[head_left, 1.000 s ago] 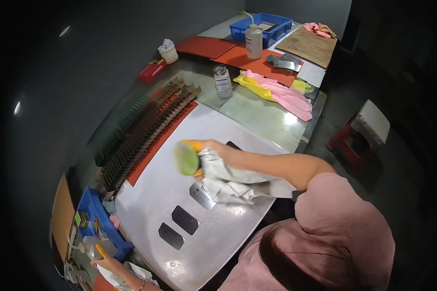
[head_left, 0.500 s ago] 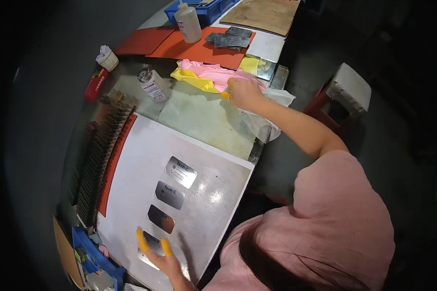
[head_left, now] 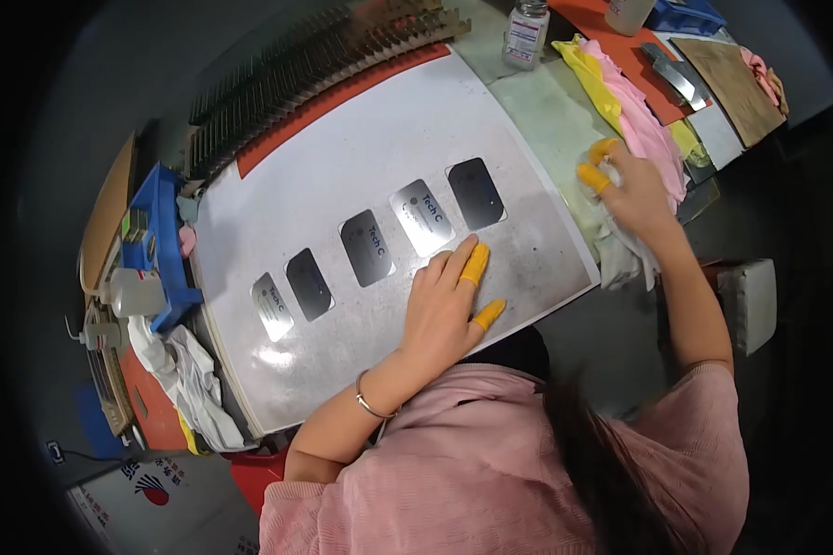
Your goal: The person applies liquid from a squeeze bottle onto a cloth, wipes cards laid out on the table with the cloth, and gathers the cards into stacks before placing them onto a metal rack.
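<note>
Five metal cards [head_left: 367, 248] laid in a row on white sheet [head_left: 342, 157], what's left unclear; left hand [head_left: 441, 303] beside them, fingers extended, empty; right hand [head_left: 640, 192] at white cloth [head_left: 618, 252], can't tell if gripping.

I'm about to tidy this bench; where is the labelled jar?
In the head view, the labelled jar stands near the top, right of centre, between the spiky dark rack and the pink-and-yellow cloth.
</note>
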The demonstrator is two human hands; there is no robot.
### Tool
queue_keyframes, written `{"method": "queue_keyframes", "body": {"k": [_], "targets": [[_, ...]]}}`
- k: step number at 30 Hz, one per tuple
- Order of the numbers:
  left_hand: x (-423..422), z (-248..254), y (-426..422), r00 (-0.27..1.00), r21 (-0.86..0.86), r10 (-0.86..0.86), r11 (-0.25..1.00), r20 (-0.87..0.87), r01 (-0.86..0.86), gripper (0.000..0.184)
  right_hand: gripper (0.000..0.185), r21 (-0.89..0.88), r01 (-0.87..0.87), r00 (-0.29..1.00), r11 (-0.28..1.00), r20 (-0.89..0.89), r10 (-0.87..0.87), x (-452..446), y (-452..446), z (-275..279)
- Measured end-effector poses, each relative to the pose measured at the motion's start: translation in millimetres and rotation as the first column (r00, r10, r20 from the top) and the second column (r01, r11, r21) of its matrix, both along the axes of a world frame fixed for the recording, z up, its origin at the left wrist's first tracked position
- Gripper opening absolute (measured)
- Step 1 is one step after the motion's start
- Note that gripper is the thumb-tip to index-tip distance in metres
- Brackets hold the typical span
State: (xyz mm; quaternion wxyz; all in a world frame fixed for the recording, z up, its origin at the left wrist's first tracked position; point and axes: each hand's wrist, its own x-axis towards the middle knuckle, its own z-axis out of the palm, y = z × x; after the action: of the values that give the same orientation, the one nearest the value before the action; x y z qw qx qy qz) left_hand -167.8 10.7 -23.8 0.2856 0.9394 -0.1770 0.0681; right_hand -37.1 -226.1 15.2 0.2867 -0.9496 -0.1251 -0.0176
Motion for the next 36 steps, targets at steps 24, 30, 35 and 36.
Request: {"method": "queue_keyframes", "body": {"k": [24,30,35,36], "targets": [[3.2,-11.4,-1.6,0.998,0.050,0.052,0.998,-0.042,-0.050,0.040,0.022,-0.328,-0.278,0.958,0.903,-0.027,0.285,23.2,133.3,-43.9],[-7.0,-6.7,6.4,0.995,-0.020,-0.030,0.999,-0.090,0.028,0.050,0.023,-0.306,-0.274,0.959,0.912,-0.020,0.281,1.3,123.3,-45.7],[-21.5,-3.8,15.8,0.994,-0.068,-0.069,0.996,-0.084,0.063,0.035,0.024,-0.312,-0.253,0.966,0.916,-0.025,0.258,-10.6,118.0,-47.2],[-24.6,-3.7,17.5,0.996,-0.073,-0.045,0.997,-0.079,0.039,0.035,0.025,-0.326,-0.248,0.967,0.912,-0.025,0.253,-13.1,117.2,-47.5]]}}
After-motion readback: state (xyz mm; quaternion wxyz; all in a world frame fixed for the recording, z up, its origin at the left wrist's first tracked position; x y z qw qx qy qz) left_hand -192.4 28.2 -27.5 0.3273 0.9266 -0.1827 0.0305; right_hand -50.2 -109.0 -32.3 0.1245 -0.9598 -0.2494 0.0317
